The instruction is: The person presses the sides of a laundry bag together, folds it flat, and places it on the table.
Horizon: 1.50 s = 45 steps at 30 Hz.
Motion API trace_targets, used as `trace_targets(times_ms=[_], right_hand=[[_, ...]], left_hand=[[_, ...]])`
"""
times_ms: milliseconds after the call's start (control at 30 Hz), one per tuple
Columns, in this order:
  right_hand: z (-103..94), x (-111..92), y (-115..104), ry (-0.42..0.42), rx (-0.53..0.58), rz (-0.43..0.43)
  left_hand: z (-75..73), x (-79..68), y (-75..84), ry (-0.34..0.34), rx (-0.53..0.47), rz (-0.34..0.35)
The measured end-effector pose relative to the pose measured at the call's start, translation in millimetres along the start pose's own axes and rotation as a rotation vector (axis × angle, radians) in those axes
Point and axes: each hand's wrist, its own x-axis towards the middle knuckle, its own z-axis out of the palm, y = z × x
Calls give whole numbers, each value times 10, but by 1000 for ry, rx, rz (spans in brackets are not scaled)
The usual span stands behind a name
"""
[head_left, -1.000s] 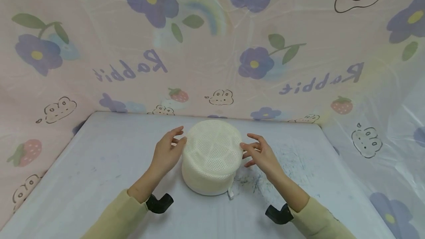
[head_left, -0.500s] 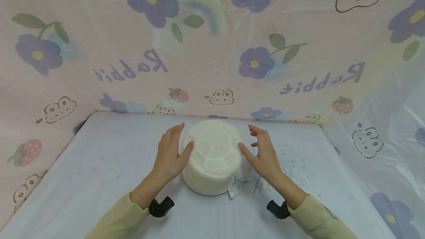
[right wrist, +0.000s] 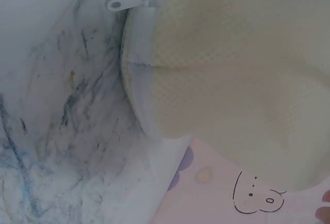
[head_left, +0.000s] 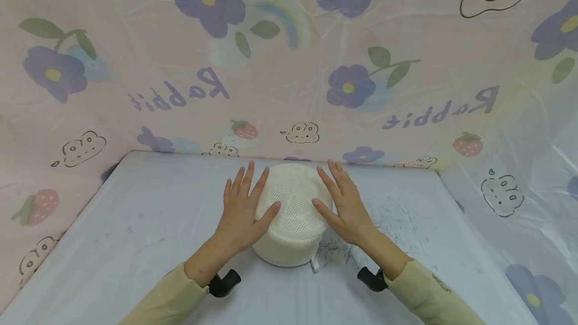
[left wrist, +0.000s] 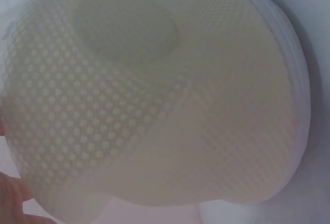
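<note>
The bag [head_left: 295,214] stands between my two hands, and this relation seems to me the most important: it lies to the right of my left grip [head_left: 241,217] and to the left of my right grip [head_left: 348,212]. Neither hand is clearly nearer. On both grips the fingers are straight and spread apart, clamped on nothing; each thumb lies over the rim of the round top, but whether it presses there I cannot tell. The bag is on the surface [head_left: 167,209], about midway between its left and right edges, with the far edge behind it. Seen from above it is round, so I find no long axis across its top. The zip pull [right wrist: 133,1] is at the base, on my right grip's side.
</note>
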Motion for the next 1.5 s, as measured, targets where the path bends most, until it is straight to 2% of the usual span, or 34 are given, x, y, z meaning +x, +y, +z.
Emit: trace_targets(times_ms=[233, 600, 967, 1200, 1500], right_hand=[[10, 0, -17, -77, -8, -14], [36, 0, -21, -168, -4, -43], [80, -25, -18, -227, 1, -73], [144, -88, -8, -254, -11, -83], [226, -173, -1, -289, 5, -73]], left_hand=[[6, -4, 39, -71, 31, 2], [54, -24, 46, -114, 44, 23], [88, -39, -8, -103, 65, 61], [120, -50, -61, -143, 80, 73], [203, -97, -139, -163, 121, 92]])
